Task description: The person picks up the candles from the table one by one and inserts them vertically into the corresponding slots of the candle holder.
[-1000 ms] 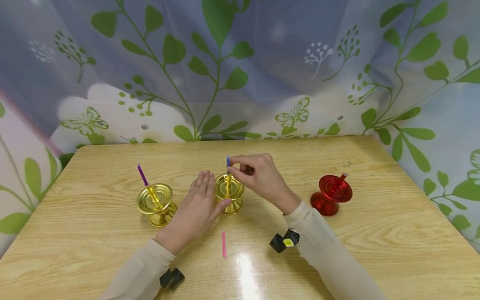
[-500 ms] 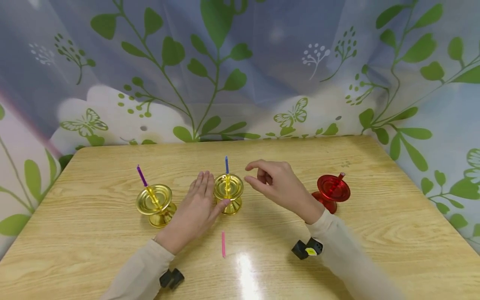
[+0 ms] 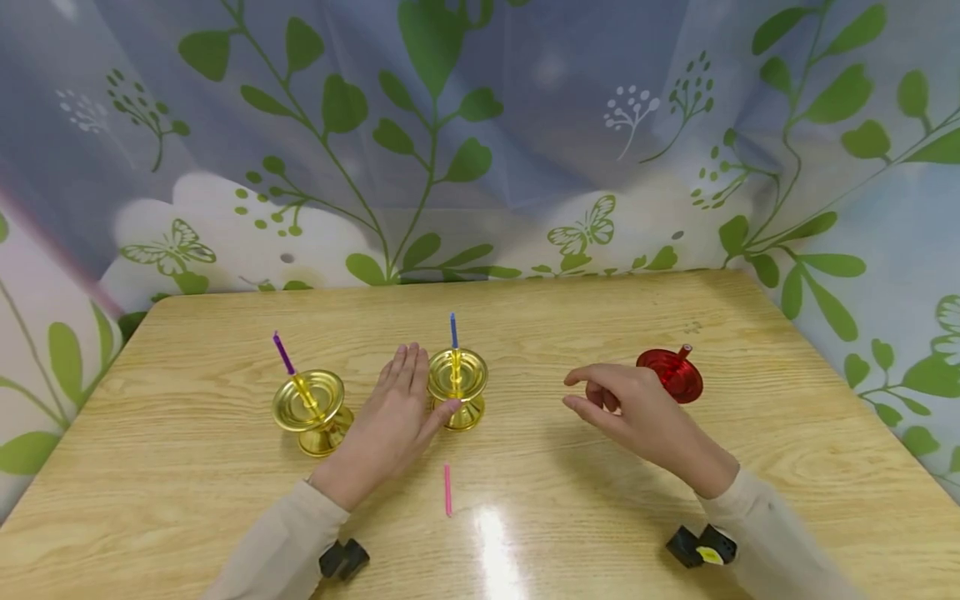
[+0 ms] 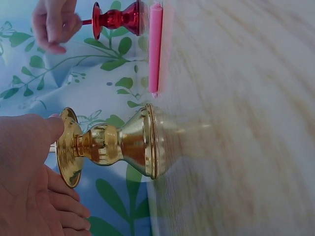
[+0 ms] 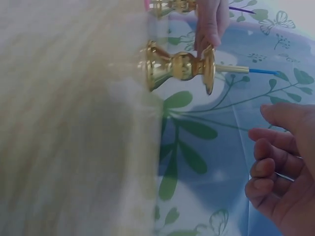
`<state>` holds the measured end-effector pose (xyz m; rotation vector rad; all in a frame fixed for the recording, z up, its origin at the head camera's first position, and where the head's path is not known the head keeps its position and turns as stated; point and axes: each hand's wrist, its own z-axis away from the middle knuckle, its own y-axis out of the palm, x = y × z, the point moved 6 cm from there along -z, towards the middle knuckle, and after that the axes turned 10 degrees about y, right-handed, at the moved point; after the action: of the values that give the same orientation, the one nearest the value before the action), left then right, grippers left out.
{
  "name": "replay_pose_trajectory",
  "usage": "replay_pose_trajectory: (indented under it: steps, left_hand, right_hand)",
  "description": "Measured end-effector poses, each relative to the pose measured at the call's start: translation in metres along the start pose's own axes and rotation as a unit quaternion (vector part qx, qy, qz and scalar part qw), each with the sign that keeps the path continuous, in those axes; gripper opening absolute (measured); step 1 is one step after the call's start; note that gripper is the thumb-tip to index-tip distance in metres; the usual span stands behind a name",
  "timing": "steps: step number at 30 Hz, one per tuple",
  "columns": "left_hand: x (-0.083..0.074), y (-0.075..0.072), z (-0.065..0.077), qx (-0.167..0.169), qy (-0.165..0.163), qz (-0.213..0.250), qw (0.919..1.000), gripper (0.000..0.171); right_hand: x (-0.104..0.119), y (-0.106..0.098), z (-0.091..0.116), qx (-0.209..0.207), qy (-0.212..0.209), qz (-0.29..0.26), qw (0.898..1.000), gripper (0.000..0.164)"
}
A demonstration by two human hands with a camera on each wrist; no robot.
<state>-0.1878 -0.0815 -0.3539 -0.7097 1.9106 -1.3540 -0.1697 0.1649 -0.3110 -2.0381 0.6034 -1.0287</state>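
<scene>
In the head view a gold candle holder [image 3: 459, 379] stands mid-table with a blue candle [image 3: 453, 331] upright in it. My left hand [image 3: 393, 421] lies along its left side with fingers straight; the thumb touches the dish rim in the left wrist view. Left of that hand is a second gold candle holder [image 3: 311, 408], bearing a tilted purple candle [image 3: 283, 352]. My right hand [image 3: 648, 417] holds nothing; its fingers are loosely bent above the table. It partly hides a red candle holder [image 3: 678, 377] with no candle in it. A pink candle [image 3: 447, 490] lies on the table.
The wooden table [image 3: 187, 508] ends at a patterned curtain [image 3: 517, 133] behind and at the sides. A small black device sits at each wrist. Light glares off the tabletop near the front.
My right hand has let go of the blue candle and moved right and toward me, to the front of the red candle holder. The blue candle stays upright. My left hand has barely moved.
</scene>
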Motion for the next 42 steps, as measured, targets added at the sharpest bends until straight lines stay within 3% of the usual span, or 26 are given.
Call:
replay_pose_trajectory:
  steps: [6, 12, 16, 21, 23, 25, 28, 31, 35, 42]
  left_hand:
    - [-0.001, -0.001, 0.000, 0.002, 0.000, -0.004, 1.0000, 0.078]
    - [0.000, -0.001, 0.000, 0.001, -0.002, -0.003, 1.0000, 0.078]
    - [-0.001, -0.001, 0.000, 0.001, -0.004, -0.003, 1.0000, 0.077]
    - [0.000, -0.001, 0.001, 0.003, -0.007, 0.002, 1.0000, 0.078]
    - [0.000, -0.002, 0.001, 0.003, -0.007, 0.002, 1.0000, 0.077]
    - [0.000, -0.002, 0.001, 0.001, -0.007, -0.001, 1.0000, 0.077]
    - [0.001, -0.001, 0.001, -0.001, -0.007, -0.003, 1.0000, 0.077]
    - [0.002, 0.000, 0.001, -0.001, -0.008, 0.004, 1.0000, 0.077]
    - [0.002, 0.001, 0.001, 0.002, -0.008, 0.007, 0.9999, 0.078]
    - [0.001, 0.000, 0.000, 0.003, -0.005, -0.002, 1.0000, 0.077]
  right_hand:
    - [-0.012, -0.015, 0.027, -0.008, -0.010, 0.000, 1.000, 0.021]
    - [-0.024, -0.033, 0.054, -0.050, -0.035, 0.008, 0.998, 0.031]
    - [-0.038, -0.047, 0.068, -0.082, -0.038, 0.040, 0.995, 0.021]
    - [-0.053, -0.071, 0.079, -0.145, -0.019, 0.085, 0.986, 0.048]
    - [-0.059, -0.078, 0.080, -0.154, -0.007, 0.102, 0.983, 0.051]
    - [-0.066, -0.081, 0.079, -0.137, 0.012, 0.113, 0.984, 0.047]
    - [-0.081, -0.077, 0.074, -0.060, 0.054, 0.131, 0.988, 0.065]
    - [-0.095, -0.068, 0.071, 0.018, 0.088, 0.145, 0.985, 0.080]
    - [-0.105, -0.059, 0.066, 0.054, 0.059, 0.166, 0.983, 0.071]
    - [-0.111, -0.056, 0.057, 0.058, -0.014, 0.164, 0.985, 0.064]
